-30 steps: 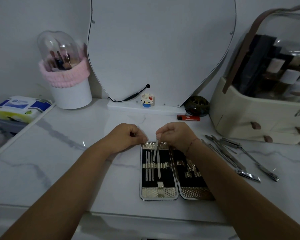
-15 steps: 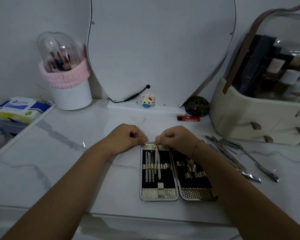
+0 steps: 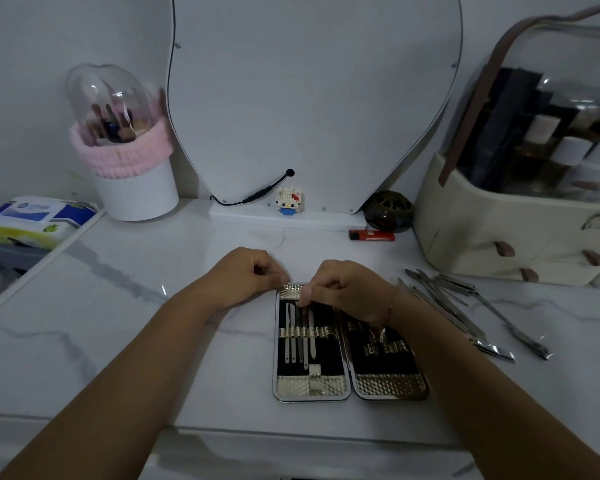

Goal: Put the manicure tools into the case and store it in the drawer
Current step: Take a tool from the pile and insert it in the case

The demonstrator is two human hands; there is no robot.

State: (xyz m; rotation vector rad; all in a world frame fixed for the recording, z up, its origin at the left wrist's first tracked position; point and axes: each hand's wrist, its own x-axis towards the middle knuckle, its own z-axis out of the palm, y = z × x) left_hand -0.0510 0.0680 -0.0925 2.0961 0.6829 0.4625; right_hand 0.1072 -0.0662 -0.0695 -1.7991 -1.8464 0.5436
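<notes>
Marble tabletop, open case: right hand tight on a tool, its top hidden; left hand (grasp unclear)

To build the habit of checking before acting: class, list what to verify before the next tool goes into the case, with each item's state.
1. Case open and flat on the table: ok.
2. Left hand at the case's top corner: ok.
3. Tool in the right hand's grip fully seated: cannot tell.
4. Free loops in the right half: ok.
5. Loose tools all packed: not ok, several lie beside the case.
</notes>
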